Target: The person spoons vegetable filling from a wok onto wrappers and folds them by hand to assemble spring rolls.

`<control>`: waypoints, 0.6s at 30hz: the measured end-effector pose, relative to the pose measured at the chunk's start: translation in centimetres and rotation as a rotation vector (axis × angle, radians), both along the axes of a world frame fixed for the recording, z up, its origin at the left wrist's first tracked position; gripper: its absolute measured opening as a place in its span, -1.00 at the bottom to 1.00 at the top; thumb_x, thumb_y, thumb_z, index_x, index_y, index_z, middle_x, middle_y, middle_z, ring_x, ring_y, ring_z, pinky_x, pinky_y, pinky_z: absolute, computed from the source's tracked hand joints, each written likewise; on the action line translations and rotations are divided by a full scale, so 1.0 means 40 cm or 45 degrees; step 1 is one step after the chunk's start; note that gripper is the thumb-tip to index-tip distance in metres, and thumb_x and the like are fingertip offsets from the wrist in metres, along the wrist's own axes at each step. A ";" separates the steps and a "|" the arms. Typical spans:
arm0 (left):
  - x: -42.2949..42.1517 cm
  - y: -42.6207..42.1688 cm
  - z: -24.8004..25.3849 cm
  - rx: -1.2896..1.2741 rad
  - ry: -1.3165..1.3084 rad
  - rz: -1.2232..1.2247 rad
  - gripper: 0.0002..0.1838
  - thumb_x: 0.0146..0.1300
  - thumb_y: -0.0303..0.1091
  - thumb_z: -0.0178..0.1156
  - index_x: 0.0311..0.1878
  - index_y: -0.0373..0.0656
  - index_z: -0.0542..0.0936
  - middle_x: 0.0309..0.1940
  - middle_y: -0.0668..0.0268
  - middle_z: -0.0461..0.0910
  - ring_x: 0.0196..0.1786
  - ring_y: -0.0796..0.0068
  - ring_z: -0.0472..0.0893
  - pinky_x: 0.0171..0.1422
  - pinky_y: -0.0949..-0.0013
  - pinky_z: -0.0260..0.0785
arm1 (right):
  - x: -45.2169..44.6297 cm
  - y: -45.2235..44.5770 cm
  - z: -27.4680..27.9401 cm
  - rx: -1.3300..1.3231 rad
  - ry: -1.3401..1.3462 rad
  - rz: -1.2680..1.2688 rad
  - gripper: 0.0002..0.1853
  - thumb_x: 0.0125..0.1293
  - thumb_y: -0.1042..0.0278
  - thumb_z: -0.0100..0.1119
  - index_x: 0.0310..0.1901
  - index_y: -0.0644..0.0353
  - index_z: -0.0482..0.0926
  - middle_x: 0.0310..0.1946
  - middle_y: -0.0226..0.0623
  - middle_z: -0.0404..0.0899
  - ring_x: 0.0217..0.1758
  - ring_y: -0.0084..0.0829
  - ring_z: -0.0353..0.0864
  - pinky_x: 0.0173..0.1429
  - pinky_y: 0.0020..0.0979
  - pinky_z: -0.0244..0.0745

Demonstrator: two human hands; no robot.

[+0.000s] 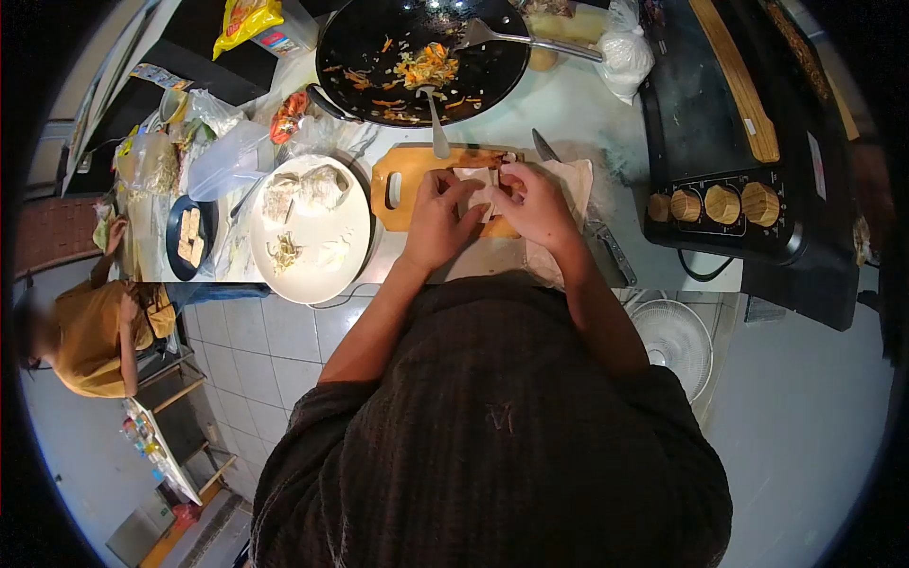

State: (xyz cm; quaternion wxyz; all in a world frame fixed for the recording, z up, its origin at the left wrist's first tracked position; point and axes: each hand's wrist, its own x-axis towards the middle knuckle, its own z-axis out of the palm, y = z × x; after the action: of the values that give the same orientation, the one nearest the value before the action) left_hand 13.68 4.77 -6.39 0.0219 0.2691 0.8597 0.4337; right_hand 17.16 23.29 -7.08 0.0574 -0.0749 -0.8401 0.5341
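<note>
Over the wooden cutting board (412, 166), both my hands hold a small, pale, folded wrapper (478, 180). My left hand (438, 222) pinches its left side, fingers curled and thumb at the lower edge. On the opposite side my right hand (538, 206) has its fingers closed round the edge. What the wrapper contains, if anything, is hidden. Pale thin sheets (576, 180) lie beside and partly under my right hand. A knife blade (543, 146) shows just beyond them, and a dark knife handle (615, 254) lies to the right.
A black wok (379, 47) holds chopped vegetables (426, 68), a fork (436, 128) and a spatula (530, 41). Left stand a white plate (308, 251) with pale pieces and a dark plate (177, 256) with strips. A black stove (729, 166) sits right; another person (90, 341) is far left.
</note>
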 end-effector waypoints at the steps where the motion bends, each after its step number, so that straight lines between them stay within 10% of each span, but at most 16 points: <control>1: 0.000 0.000 -0.004 0.000 0.001 0.000 -0.64 0.11 -0.37 0.45 0.01 -0.12 0.68 -0.12 0.14 0.45 -0.06 0.18 0.51 0.01 0.25 0.42 | -0.004 -0.007 0.002 0.044 -0.022 -0.020 -0.61 0.10 0.27 0.43 -0.11 0.33 0.58 -0.35 -0.15 0.63 -0.34 -0.24 0.65 -0.22 -0.27 0.55; 18: 0.009 0.000 -0.008 0.058 -0.138 0.138 -0.20 0.05 -0.29 0.49 0.32 -0.27 0.29 -0.06 -0.01 0.56 0.03 -0.02 0.54 0.16 0.10 0.40 | -0.032 -0.020 -0.041 -0.034 -0.366 0.102 -0.59 -0.03 0.13 0.49 -0.29 0.29 0.61 -0.39 -0.13 0.68 -0.28 -0.18 0.71 -0.14 -0.25 0.55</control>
State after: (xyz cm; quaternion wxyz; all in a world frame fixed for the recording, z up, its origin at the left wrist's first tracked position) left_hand 14.05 4.77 -6.71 0.0391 0.1987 0.8604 0.4676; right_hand 15.88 22.48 -8.72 -0.0860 -0.1177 -0.8348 0.5309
